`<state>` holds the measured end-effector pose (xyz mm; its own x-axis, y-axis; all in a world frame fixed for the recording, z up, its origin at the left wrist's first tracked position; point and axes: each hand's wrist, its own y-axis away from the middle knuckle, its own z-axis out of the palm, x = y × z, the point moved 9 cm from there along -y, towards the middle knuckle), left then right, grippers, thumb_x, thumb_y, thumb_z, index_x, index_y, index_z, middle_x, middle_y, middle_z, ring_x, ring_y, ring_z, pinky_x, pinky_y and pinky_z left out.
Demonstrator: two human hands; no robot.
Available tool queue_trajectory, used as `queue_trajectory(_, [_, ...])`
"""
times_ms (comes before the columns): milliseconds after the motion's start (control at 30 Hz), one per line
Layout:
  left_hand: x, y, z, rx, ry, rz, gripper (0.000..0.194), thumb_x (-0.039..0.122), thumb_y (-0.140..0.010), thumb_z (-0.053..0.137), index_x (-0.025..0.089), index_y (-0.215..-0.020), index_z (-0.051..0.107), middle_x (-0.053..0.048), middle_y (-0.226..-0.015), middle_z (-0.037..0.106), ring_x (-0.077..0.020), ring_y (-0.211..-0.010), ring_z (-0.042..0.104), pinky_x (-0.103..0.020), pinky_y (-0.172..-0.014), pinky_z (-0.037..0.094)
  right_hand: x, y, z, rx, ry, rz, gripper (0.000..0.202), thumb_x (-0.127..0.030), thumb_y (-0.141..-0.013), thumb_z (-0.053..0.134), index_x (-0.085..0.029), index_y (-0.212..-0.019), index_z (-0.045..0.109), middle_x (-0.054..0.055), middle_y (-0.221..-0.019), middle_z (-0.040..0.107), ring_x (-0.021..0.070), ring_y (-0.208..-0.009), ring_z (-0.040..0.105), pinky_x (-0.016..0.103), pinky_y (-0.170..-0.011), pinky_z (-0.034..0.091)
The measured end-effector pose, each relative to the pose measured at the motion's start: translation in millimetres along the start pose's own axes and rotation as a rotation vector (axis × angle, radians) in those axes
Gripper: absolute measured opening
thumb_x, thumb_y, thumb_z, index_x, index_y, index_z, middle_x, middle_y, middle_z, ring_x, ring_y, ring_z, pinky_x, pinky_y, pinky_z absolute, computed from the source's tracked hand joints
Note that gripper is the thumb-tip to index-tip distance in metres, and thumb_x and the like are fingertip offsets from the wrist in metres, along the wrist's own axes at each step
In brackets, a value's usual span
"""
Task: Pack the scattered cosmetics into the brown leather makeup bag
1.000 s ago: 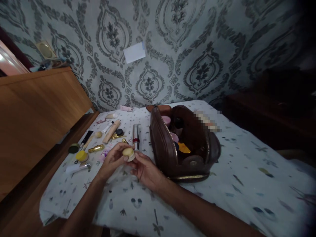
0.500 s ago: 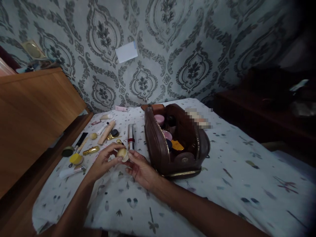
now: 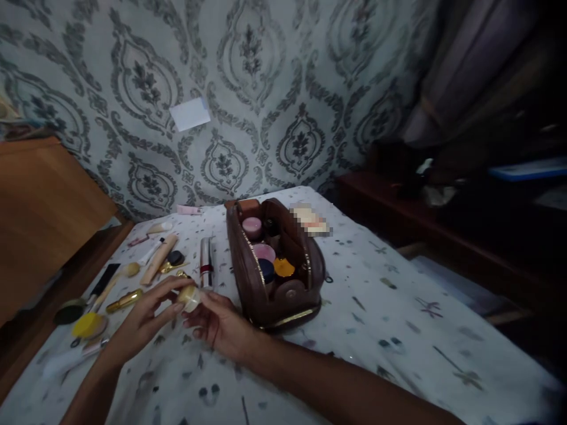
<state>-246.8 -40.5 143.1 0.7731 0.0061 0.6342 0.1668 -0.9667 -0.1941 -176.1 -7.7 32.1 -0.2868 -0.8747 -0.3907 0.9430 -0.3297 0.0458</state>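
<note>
A grey-and-white patterned wall [image 3: 252, 136] fills the back, and in front of it stretches a desk [image 3: 398, 330] under a white cloth printed with small motifs, with a brown wooden panel [image 3: 44, 212] rising at the left. The largest object on the desk is a dark brown bag [image 3: 241, 277], unzipped and gaping, with pink pots [image 3: 252, 227], a dark blue lid [image 3: 266, 270] and an orange-yellow item [image 3: 284, 267] inside. Next in size come the left hand [image 3: 142, 319] and the right hand [image 3: 228, 330], close together just left of the bag's near end. A white card [image 3: 190, 114] is on the wall. A silver tube [image 3: 206, 254] with a dark red band is between the hands and the bag's far end, and a beige stick [image 3: 159, 260] lies farther left. A white tube [image 3: 66, 360], blurred, is left of the left forearm, with a yellow-lidded pot [image 3: 88, 325] just beyond it. Smaller again are a gold tube [image 3: 124, 301] near the left hand and a black round pot [image 3: 176, 258] beside the beige stick. Smallest is a small jar [image 3: 190, 299] with a pale yellow lid, tilted above the cloth; the left fingers are bent nearly closed in a pinch at its lid, the right fingers curl closed against its other side, and both have hold of it
</note>
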Motion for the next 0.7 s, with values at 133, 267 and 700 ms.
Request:
queue_trajectory(133, [-6.4,-2.6,-2.5,0.009,-0.062,-0.005,0.044,0.052,-0.083,0.061,0.027,-0.119,0.068,-0.007,-0.122,0.069,-0.0278,-0.116,0.062,-0.036,-0.098,0.052,0.8,-1.3,-1.1,-0.015,0.002,0.013,0.054,-0.054,-0.064,0.082,-0.016,-0.094,0.060,0.002,-0.075,0.072,0.0137,-0.063,0.068,0.019,-0.053,0.046])
queue_trajectory(267, [-14.2,-2.5,-2.0,0.000,-0.059,-0.027,0.044,0.051,-0.083,0.061,0.029,-0.121,0.067,-0.006,-0.127,0.066,-0.0274,-0.122,0.059,-0.036,-0.103,0.049,3.6,-3.4,-3.8,0.002,0.000,0.043,0.048,-0.055,-0.076,0.073,-0.013,-0.097,0.062,0.004,-0.075,0.071,0.0128,-0.061,0.067,0.020,-0.053,0.045])
queue_trajectory(700, [-5.4,-15.3,-9.4,-0.019,0.007,-0.026,0.043,0.049,-0.084,0.061,0.030,-0.122,0.065,-0.005,-0.133,0.062,-0.0279,-0.124,0.057,-0.035,-0.102,0.049,8.6,-7.8,-10.4,-0.008,0.132,0.054,0.058,-0.060,-0.061,0.077,-0.015,-0.094,0.061,0.003,-0.069,0.070,0.0129,-0.052,0.062,0.021,-0.050,0.041])
